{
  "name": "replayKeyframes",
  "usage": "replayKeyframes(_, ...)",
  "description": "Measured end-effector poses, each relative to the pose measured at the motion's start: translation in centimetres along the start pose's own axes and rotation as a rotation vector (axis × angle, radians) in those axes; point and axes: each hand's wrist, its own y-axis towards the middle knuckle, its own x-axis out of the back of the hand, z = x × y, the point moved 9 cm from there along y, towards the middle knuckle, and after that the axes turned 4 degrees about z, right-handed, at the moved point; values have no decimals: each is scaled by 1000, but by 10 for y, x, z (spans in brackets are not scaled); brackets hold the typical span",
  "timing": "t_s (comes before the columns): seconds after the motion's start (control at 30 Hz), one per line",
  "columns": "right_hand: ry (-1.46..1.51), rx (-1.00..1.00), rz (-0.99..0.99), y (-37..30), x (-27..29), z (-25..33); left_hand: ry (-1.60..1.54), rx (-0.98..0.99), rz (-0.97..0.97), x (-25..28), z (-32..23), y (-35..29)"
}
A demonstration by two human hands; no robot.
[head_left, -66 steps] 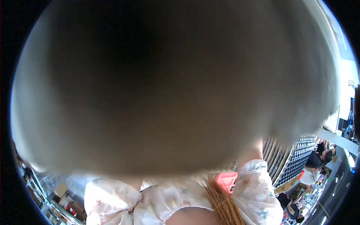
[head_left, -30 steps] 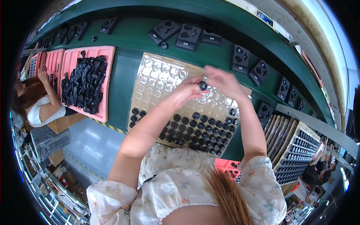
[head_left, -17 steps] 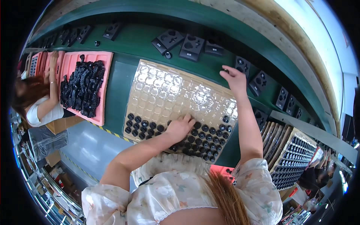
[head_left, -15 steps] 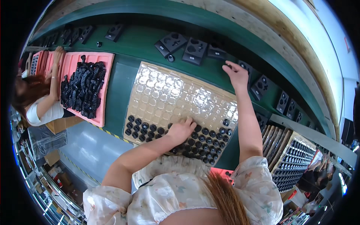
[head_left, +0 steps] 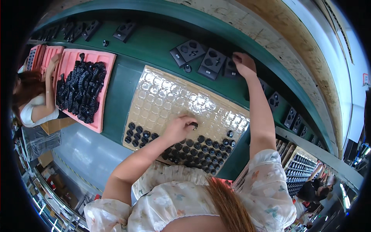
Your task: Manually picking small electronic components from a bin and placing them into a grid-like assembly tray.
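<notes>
My left hand (head_left: 181, 128) is pinched on a small round black piece (head_left: 194, 125), held just above the clear blister tray (head_left: 166, 87). Several more round black pieces (head_left: 197, 145) fill the near pockets of that tray; many far pockets hold none. Out over the green conveyor belt, my right hand (head_left: 245, 65) has its fingers curled at a black box insert (head_left: 230, 69) with cut-outs. Something dark shows at its fingertips, too small to name. Immediately left of it lies another black box insert (head_left: 211, 63), beside a tilted black box insert (head_left: 188, 52).
A loose black piece (head_left: 187, 68) lies on the belt (head_left: 154, 46). To the left, a pink tray (head_left: 110, 73) holds a heap of black ribbed parts. A co-worker's arm (head_left: 49, 83) reaches in beyond it. Stacked filled trays (head_left: 299, 170) stand at the right.
My left hand has come up from the tray pockets with a round black piece in it. My right hand has moved farther away, to a box insert. The boxes on the belt have shifted right.
</notes>
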Motion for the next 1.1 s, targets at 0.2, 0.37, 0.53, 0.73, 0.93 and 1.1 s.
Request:
replayKeyframes(0.2, 562, -350, 193, -53, 28, -15, -372, 45, -14, 6, 14, 16)
replayKeyframes(0.37, 1001, -675, 74, -76, 5, -42, -401, 80, 5, 3, 7, 28)
replayKeyframes(0.53, 976, -762, 43, -73, 3, -49, -405, 116, 37, 2, 7, 34)
replayKeyframes(0.73, 919, -862, 157, -77, 9, -57, -459, 108, 3, 1, 23, 37)
replayKeyframes(0.93, 540, -810, 276, -74, 25, -65, -470, 95, 16, -2, 16, 41)
replayKeyframes(1.1, -132, -356, 102, -70, 49, -44, -604, 166, 45, -2, 2, 47)
